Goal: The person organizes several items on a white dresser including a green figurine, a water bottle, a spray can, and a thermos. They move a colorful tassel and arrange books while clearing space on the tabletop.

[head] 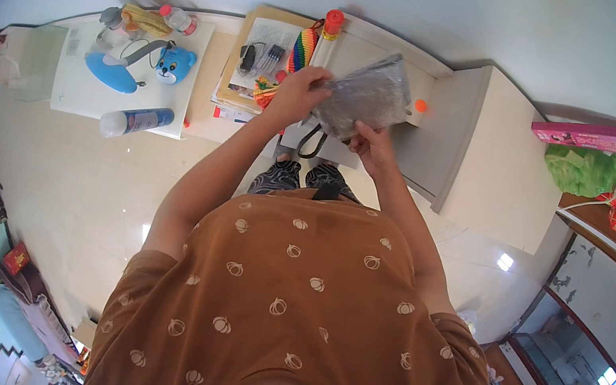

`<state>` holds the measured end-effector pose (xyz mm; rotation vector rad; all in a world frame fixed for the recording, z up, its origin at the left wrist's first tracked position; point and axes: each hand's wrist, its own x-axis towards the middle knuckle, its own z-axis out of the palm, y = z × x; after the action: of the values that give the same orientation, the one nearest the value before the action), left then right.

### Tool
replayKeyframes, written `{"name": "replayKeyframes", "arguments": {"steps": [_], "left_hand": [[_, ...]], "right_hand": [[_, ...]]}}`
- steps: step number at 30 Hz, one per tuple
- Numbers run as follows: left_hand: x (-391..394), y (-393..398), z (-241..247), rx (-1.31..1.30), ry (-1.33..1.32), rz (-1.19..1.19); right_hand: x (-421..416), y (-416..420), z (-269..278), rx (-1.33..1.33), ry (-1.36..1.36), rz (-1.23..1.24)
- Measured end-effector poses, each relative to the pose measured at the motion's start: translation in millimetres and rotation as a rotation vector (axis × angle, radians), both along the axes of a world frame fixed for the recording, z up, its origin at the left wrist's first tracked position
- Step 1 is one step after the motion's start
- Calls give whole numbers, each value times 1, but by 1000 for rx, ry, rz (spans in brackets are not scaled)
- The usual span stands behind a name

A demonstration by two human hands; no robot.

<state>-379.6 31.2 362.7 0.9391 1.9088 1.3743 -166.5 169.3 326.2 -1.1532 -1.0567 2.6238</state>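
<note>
Between my two hands is a flat grey package in clear, shiny plastic film [365, 96], tilted above the cabinet. My left hand [297, 97] grips its left edge with bent fingers. At the lower edge, my right hand [374, 147] pinches the film between thumb and fingers. What lies inside the film cannot be made out. A black strap loop [311, 143] hangs just below the package, and its other end is hidden. Left of my left hand lies a rainbow-striped knitted piece [302, 51]. A red-topped cylinder [333, 24] stands behind it.
Papers and folders [277, 24] hold a bag of electronic parts [268, 60]. Further left are a blue desk lamp [111, 72], a blue bear-shaped item [174, 65], a spray can [138, 122] and a bottle [178, 19]. A tall cabinet panel [506, 163] rises at right.
</note>
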Motion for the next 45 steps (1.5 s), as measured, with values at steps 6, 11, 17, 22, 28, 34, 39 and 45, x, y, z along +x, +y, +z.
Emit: {"name": "replayKeyframes", "arguments": {"steps": [6,11,17,22,28,34,39,45], "left_hand": [[0,69,18,-6,-108,37],[-4,57,-22,-74,19,168],[-27,52,-41,-213,113,264],[-67,76,-58,-236,261,304],[-81,102,-64,-191,200,295],[-87,108,-76,-283,136,231],[-85,113,-75,-315,273,272],[-79,121,-58,-505,398,360]], "right_hand": [[-3,23,-25,-160,26,-409],[-31,29,-38,-335,-64,-588],[-56,39,-38,-198,-236,-434],[-56,66,-32,138,-513,-14],[-22,55,-38,-215,-322,-330],[-31,52,-40,-233,-86,-512],[-23,47,-25,-190,-59,-357],[-9,25,-1,-51,-138,-206]]}}
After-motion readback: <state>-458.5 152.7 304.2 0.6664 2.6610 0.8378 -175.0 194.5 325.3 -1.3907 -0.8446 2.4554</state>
